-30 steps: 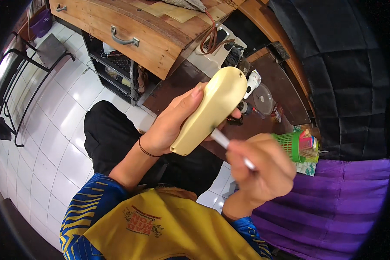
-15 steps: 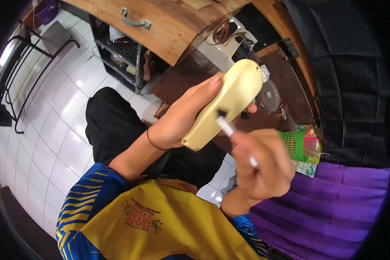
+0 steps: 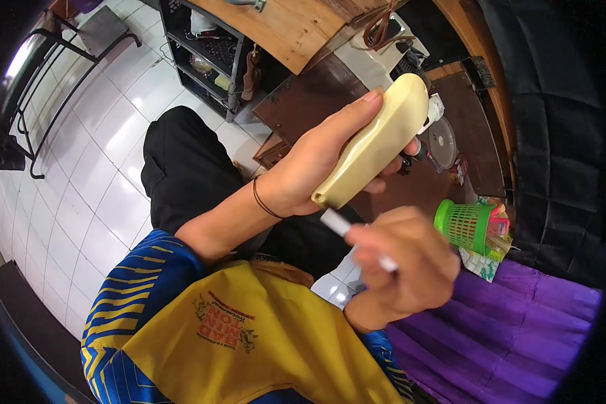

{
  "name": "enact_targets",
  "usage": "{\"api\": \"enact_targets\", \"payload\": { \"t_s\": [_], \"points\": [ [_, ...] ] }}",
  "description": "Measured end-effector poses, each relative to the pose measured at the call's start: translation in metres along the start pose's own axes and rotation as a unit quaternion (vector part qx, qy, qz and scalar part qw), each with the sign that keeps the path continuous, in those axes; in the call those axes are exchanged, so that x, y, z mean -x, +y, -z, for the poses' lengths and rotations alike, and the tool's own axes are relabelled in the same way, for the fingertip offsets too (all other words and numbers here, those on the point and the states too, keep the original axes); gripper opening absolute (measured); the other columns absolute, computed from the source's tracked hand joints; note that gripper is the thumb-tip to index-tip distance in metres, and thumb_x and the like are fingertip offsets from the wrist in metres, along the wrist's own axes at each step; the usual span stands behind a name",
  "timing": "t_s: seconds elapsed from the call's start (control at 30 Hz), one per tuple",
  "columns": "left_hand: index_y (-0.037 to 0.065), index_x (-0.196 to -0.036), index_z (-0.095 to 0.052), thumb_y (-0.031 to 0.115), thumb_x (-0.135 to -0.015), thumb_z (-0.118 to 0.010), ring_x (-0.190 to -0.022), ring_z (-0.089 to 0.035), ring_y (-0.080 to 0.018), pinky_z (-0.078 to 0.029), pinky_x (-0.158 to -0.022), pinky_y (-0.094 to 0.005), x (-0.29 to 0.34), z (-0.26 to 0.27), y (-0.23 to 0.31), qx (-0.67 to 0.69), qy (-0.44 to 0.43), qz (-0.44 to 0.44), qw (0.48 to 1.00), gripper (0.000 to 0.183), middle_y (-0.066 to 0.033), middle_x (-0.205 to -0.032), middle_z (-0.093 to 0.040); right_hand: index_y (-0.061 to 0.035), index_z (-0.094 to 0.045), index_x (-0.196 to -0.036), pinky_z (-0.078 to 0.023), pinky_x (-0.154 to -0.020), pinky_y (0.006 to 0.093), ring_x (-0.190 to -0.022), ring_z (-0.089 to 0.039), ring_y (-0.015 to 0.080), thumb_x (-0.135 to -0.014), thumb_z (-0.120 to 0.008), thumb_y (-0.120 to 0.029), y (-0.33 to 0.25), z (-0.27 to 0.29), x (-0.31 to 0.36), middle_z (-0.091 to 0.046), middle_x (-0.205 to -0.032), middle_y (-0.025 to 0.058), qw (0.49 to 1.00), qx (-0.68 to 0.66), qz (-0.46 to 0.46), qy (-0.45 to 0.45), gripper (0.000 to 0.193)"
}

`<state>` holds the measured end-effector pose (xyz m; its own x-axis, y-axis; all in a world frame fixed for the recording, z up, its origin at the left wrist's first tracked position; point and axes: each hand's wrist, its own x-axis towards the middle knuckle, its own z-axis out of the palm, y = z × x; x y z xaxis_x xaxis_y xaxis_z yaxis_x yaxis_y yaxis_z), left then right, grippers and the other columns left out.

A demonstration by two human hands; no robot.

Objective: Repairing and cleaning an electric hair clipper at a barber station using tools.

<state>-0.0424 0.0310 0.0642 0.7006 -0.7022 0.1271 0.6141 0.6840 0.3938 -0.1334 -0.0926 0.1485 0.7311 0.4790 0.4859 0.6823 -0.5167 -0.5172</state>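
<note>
My left hand (image 3: 316, 158) is wrapped round a long cream plastic casing (image 3: 377, 145), thumb along its upper edge and fingertips showing at the far side. The casing is tilted, with its rounded wide end up and right and its narrow end, which has a small hole, toward me. Pinched in my right hand (image 3: 411, 262) is a slim brush with a white handle (image 3: 337, 222). The brush's dark tip is close to the narrow end; whether it touches is hard to tell. My right hand is smeared by motion.
A green plastic basket (image 3: 464, 225) with packets in it sits to the right, near purple cloth (image 3: 518, 323). Beyond my hands are a wooden table (image 3: 283, 27), a dark shelf (image 3: 205, 60) and a white machine (image 3: 377, 54). A black metal rack (image 3: 74, 87) stands on the tiled floor.
The casing has turned in my left hand, showing more of its side, and shifted slightly up and right. The brush has moved from the casing's middle toward its narrow end.
</note>
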Motion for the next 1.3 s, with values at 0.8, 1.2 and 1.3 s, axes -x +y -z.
{"api": "enact_targets", "payload": {
  "t_s": [0.8,1.2,1.3],
  "points": [
    [0.011,-0.138,-0.049,0.065,-0.102,-0.033,-0.090,-0.056,-0.0101,-0.052,-0.069,-0.0259,0.000,-0.008,-0.007,-0.084,0.059,-0.081,0.991,0.066,-0.0021,-0.109,-0.061,0.0017,-0.072,-0.097,-0.052,-0.053,0.0310,-0.060,-0.065,0.0228,-0.085,-0.077,-0.006,-0.004,-0.011,0.013,-0.068,-0.077,0.0112,0.992,-0.017,-0.051,0.116,0.015],
    [0.011,-0.145,-0.038,0.045,-0.103,-0.043,-0.079,-0.051,-0.0117,-0.041,-0.062,-0.0236,0.004,-0.013,-0.008,-0.185,0.024,-0.077,0.979,0.054,-0.0063,-0.105,-0.056,0.0059,-0.070,-0.108,-0.038,-0.055,0.0239,-0.057,-0.057,0.0160,-0.100,-0.063,-0.029,0.002,-0.008,-0.001,-0.068,-0.073,0.0147,0.917,0.083,-0.095,0.380,0.037],
    [0.011,-0.141,-0.043,0.042,-0.105,-0.041,-0.076,-0.053,-0.0078,-0.044,-0.061,-0.0219,0.005,-0.013,-0.004,-0.174,-0.010,-0.068,0.982,0.048,-0.0031,-0.101,-0.057,0.0153,-0.063,-0.117,-0.046,-0.061,0.0278,-0.062,-0.057,0.0191,-0.103,-0.057,-0.014,0.012,-0.001,-0.013,-0.063,-0.073,0.0149,0.927,0.155,-0.069,0.335,0.033]
  ]
}}
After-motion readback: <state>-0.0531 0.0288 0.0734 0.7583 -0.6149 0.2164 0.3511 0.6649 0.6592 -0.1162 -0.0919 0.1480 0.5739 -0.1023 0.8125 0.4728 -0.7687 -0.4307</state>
